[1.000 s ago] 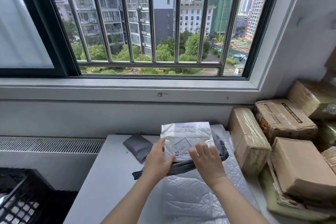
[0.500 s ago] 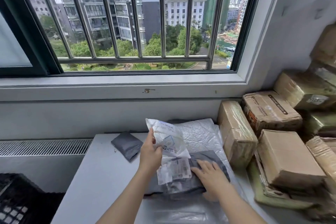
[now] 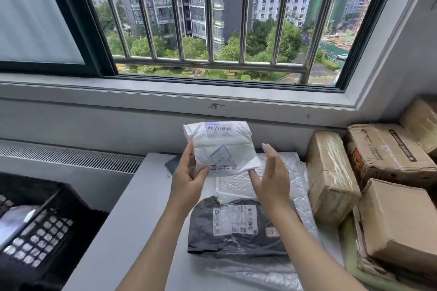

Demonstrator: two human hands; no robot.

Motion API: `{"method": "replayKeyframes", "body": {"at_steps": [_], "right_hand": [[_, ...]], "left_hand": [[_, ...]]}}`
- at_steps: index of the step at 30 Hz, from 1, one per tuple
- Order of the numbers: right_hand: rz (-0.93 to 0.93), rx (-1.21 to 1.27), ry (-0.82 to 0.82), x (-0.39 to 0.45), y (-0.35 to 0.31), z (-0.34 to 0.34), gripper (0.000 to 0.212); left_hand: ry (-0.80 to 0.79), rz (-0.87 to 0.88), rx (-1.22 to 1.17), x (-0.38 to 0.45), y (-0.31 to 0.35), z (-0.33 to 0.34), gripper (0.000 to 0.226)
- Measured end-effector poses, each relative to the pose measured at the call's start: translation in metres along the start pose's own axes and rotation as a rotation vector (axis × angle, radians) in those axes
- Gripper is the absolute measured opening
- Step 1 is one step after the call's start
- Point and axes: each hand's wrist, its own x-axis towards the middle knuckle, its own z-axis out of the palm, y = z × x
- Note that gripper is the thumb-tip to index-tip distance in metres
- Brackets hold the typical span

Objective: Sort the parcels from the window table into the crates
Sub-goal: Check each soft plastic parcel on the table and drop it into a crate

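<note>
Above the table (image 3: pixel 132 220), left hand (image 3: pixel 186 177) grips crinkled white mailer (image 3: pixel 222 149); right hand (image 3: pixel 272 177) spread.

single head view, looks forward-down over table (image 3: pixel 132 220) toward window (image 3: pixel 212 19), hands close

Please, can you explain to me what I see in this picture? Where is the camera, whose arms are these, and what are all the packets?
The camera sits on a person's head and looks forward and down, so the two bare arms are that person's own. The left hand holds up a white parcel with a printed label. The right hand is open beside it, at its lower corner. On the grey table under the window lie a dark grey parcel, white plastic mailers and, at the right, taped cardboard boxes. At lower left stands a black crate, where parcels go.
</note>
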Motion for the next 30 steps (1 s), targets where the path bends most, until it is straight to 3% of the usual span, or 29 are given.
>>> {"method": "replayKeyframes", "body": {"at_steps": [3, 7, 12, 20, 26, 30], "right_hand": [[-0.078, 0.076, 0.065, 0.015, -0.023, 0.011, 0.064], [-0.173, 0.201, 0.14, 0.022, -0.069, 0.031, 0.04], [-0.262, 0.344, 0.158, 0.018, -0.15, 0.054, 0.043], [-0.395, 0.567, 0.183, -0.012, -0.306, 0.087, 0.037], [-0.473, 0.72, 0.108, -0.058, -0.421, 0.115, 0.037], [-0.552, 0.781, 0.007, -0.105, -0.486, 0.142, 0.043]], "left_hand": [[0.097, 0.058, 0.076, -0.008, 0.017, -0.019, 0.076], [0.303, 0.21, 0.346, -0.015, 0.034, -0.058, 0.079], [0.516, 0.324, 0.559, -0.041, 0.053, -0.128, 0.074], [0.688, 0.48, 0.802, -0.1, 0.068, -0.274, 0.078], [0.907, 0.449, 0.972, -0.157, 0.073, -0.376, 0.069], [0.995, 0.318, 0.989, -0.208, 0.061, -0.436, 0.063]]}}
